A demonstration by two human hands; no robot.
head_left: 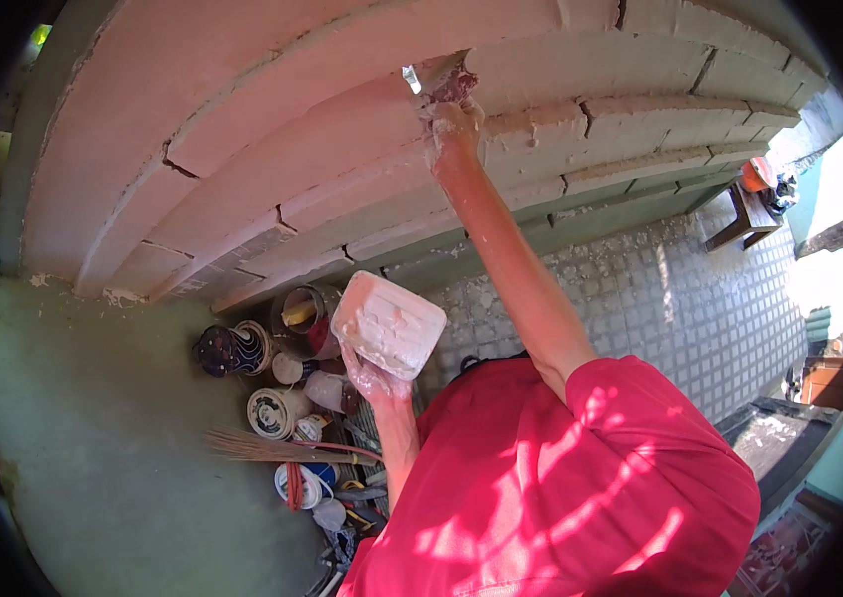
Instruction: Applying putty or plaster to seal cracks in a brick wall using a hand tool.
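My right hand [456,131], coated in pale paste, is raised to the block wall [342,139]. Its fingers are closed around a putty knife [439,76], whose dark red part shows beside the metal blade. The blade is at the wall, just under a ledge-like course of blocks. Lower down, my left hand [374,380] supports a white rounded rectangular tray [389,326] from below and along its near side. Pinkish-white paste is smeared over the tray's face, and more of it covers the fingers.
Below the tray stand a dark bucket [304,308], a paint pail [270,413], a patterned cap [226,351] and a stick broom [252,445]. Plain green wall [113,428] lies left. Tiled floor [640,298] stretches right to a wooden stool [743,221].
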